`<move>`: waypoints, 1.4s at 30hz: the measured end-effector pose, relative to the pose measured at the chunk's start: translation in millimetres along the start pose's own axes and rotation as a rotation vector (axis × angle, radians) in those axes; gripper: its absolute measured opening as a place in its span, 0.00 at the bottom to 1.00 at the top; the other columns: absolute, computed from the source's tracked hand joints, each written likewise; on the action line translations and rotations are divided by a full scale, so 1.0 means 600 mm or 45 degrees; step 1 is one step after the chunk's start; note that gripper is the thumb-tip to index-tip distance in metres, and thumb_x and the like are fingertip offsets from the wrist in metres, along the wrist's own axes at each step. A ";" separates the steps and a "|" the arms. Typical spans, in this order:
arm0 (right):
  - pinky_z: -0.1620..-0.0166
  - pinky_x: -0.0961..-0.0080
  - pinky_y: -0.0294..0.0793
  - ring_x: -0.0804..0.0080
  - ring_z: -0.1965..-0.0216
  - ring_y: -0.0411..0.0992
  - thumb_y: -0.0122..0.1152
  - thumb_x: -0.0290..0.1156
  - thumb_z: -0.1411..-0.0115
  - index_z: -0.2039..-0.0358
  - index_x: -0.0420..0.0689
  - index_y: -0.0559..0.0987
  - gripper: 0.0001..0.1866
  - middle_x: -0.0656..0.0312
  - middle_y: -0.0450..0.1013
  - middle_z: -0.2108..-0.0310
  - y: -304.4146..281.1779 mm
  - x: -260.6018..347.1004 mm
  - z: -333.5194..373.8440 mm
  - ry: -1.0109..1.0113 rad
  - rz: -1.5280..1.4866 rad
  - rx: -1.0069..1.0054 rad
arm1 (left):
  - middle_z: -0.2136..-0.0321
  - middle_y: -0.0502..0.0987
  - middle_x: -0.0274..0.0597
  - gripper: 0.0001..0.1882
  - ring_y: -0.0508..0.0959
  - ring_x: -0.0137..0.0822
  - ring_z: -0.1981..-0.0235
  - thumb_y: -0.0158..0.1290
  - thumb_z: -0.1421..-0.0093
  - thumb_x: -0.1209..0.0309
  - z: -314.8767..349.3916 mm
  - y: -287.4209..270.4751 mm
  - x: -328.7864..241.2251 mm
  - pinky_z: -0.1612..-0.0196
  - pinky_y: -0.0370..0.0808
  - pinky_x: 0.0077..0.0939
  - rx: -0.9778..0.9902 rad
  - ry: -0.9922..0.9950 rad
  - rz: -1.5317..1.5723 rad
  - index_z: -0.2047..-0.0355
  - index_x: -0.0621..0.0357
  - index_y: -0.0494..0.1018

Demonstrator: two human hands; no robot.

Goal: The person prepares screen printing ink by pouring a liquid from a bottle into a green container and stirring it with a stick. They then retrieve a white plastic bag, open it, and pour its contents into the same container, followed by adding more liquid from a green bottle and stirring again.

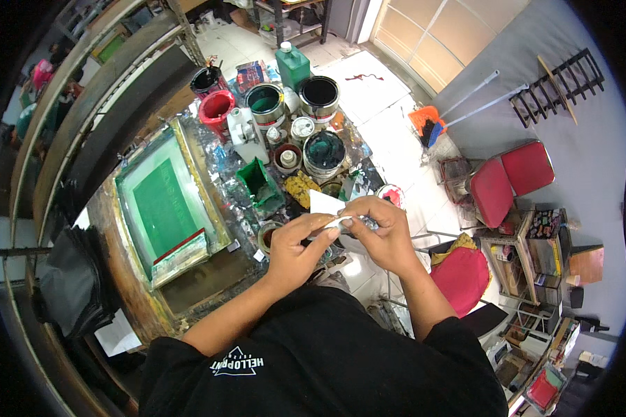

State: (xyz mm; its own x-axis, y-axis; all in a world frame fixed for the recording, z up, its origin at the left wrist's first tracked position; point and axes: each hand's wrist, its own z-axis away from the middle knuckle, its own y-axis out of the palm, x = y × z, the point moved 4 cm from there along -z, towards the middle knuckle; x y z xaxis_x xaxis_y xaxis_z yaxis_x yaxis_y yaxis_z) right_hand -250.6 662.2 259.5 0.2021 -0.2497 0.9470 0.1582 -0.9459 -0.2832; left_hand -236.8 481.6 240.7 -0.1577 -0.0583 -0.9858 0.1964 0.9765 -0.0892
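Note:
My left hand and my right hand meet in front of my chest, fingers pinched together. Between the fingertips is a small white piece; I cannot tell whether it is paper, tape or cloth. Something shiny and silvery shows by my right fingers, partly hidden. Just beyond the hands a flat white sheet sticks up, its lower part covered by them. Left of my forearms lies a screen printing frame with a green mesh, and a squeegee rests along its near end.
Paint cans, a green jug, a red tub and a green square container crowd the stained table. Drying racks stand at far left. Red chairs and a broom are at right.

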 end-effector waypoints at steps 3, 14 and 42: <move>0.56 0.73 0.74 0.69 0.62 0.77 0.67 0.25 0.39 0.65 0.38 0.81 0.05 0.58 0.79 0.65 -0.007 -0.001 -0.011 0.000 -0.010 0.033 | 0.63 0.84 0.42 0.07 0.80 0.29 0.63 0.60 0.36 0.75 -0.016 0.000 0.000 0.59 0.75 0.24 -0.022 -0.016 -0.036 0.58 0.64 0.83; 0.56 0.75 0.73 0.76 0.63 0.75 0.67 0.25 0.39 0.66 0.39 0.82 0.04 0.62 0.78 0.67 -0.012 -0.047 -0.014 0.242 -0.176 0.133 | 0.65 0.84 0.40 0.07 0.80 0.27 0.66 0.62 0.36 0.73 -0.017 0.006 0.031 0.62 0.74 0.23 0.014 -0.082 -0.025 0.60 0.63 0.83; 0.60 0.81 0.72 0.83 0.65 0.72 0.65 0.25 0.35 0.63 0.38 0.81 0.03 0.66 0.78 0.66 -0.100 -0.071 -0.122 0.127 -0.260 0.142 | 0.52 0.81 0.48 0.29 0.81 0.33 0.53 0.63 0.37 0.65 0.096 -0.014 0.212 0.48 0.77 0.28 0.144 -0.654 0.141 0.40 0.67 0.71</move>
State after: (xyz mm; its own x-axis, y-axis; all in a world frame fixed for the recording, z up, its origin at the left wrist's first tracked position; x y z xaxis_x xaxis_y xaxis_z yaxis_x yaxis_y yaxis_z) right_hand -339.7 714.6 247.3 0.0596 -0.0804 0.9950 0.2927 -0.9515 -0.0944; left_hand -203.1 453.9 107.9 0.3579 -0.0777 -0.9305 0.2927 0.9556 0.0328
